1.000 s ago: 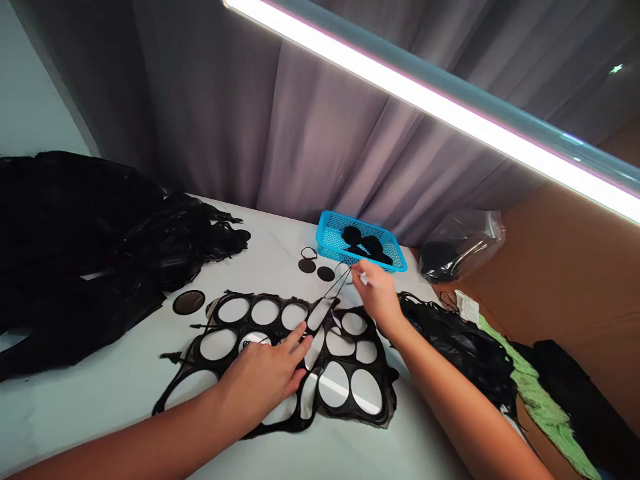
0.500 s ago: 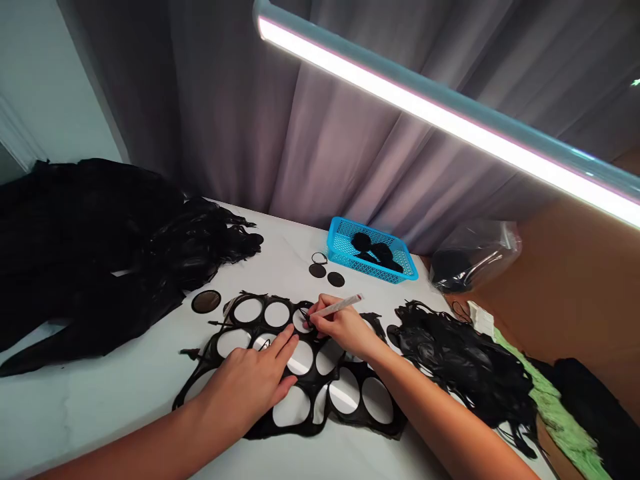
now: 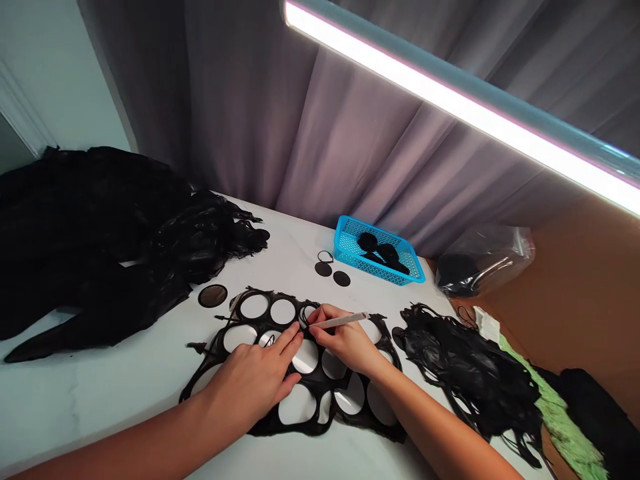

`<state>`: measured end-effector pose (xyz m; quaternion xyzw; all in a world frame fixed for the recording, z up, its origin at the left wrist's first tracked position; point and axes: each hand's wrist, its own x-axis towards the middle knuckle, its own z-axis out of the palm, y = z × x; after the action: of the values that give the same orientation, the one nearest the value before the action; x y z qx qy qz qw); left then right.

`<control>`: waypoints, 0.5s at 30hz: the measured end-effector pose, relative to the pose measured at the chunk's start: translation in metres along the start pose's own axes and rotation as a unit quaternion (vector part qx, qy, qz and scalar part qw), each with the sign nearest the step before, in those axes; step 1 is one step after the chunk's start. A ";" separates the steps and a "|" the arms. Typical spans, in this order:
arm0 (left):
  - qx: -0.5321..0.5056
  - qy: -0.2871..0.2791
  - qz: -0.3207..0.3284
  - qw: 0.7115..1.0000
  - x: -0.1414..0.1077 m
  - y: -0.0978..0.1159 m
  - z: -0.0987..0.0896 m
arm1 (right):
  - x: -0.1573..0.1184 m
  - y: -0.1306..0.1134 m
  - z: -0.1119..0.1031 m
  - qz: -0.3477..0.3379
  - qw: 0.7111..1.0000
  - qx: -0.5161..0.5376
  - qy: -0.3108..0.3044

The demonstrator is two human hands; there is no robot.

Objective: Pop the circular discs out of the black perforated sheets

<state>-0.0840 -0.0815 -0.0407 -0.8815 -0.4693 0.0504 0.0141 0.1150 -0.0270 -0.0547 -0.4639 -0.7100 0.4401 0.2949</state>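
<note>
A black sheet with round cut-outs point(image 3: 320, 381) lies on the white table point(image 3: 125, 407), the pale surface showing through its holes. My left hand point(image 3: 257, 373) rests palm down on it, fingers spread and pointing at a small hole near the sheet's top edge. Beside those fingertips my right hand point(image 3: 345, 337) grips a slim white pen-like tool point(image 3: 345, 320), its tip down at that hole's rim. A thin black ring strip point(image 3: 303, 316) stands partly loose there, some of it hidden by the fingers.
Beyond the sheet are two dark discs point(image 3: 341, 279) and a blue basket point(image 3: 380, 267) with black pieces. Another dark disc point(image 3: 213, 295) lies left. Black fabric point(image 3: 100, 247) is heaped at the left, black scraps point(image 3: 475, 367) at the right. A lamp point(image 3: 450, 100) hangs above.
The view has shifted a little. My right hand has moved the tool round the small hole and tilted it flatter. My left hand keeps its place on the sheet.
</note>
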 end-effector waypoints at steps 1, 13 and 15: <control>-0.001 0.000 -0.001 1.000 0.000 0.000 0.000 | 0.000 0.000 -0.001 -0.001 1.000 0.000 0.000; 0.008 0.006 -0.002 1.000 -0.001 0.000 0.005 | -0.008 0.004 0.015 -0.111 0.965 -0.235 0.028; -0.001 0.011 -0.002 1.000 -0.001 0.000 0.006 | 0.005 0.008 0.000 -0.105 0.964 -0.235 0.073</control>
<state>-0.0851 -0.0828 -0.0467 -0.8811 -0.4709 0.0398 0.0187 0.1161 -0.0211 -0.0615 -0.4742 -0.8145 0.1924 0.2734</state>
